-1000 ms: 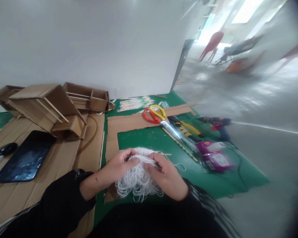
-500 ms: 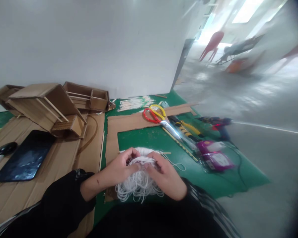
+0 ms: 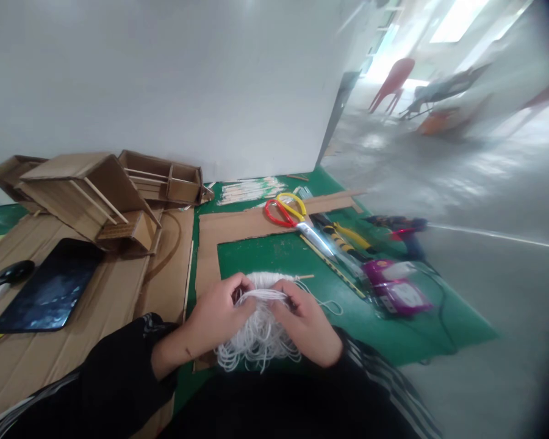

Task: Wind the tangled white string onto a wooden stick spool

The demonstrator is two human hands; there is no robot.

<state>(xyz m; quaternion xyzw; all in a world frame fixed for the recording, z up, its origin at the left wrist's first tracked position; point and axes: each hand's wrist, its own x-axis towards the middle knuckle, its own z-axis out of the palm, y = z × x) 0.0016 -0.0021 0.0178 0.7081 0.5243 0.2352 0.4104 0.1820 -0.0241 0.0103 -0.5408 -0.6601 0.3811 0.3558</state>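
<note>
A loose bundle of white cord [image 3: 260,341] hangs in loops near the table's front edge, close to my body. My left hand [image 3: 224,308] pinches its upper strands from the left, and my right hand [image 3: 302,323] grips them from the right, thumbs facing each other. Several strands run across the gap between the two hands. Just beyond my fingers lies a thin wooden stick [image 3: 306,277] wound with white cord [image 3: 269,279]. A loop of cord trails from it to the right. My fingertips are partly hidden in the strands.
Scissors [image 3: 311,235] with red and yellow handles lie on a cardboard strip [image 3: 229,227]. Further right are pliers [image 3: 352,236], a purple packet [image 3: 396,286] and a blurred power drill [image 3: 405,231]. Cardboard boxes [image 3: 73,167] and a black tablet [image 3: 50,286] occupy the left.
My left hand has shifted and turned slightly, its thumb now closer over the strands. The stick's right end has tipped up a little. Both hands still hold the cord.
</note>
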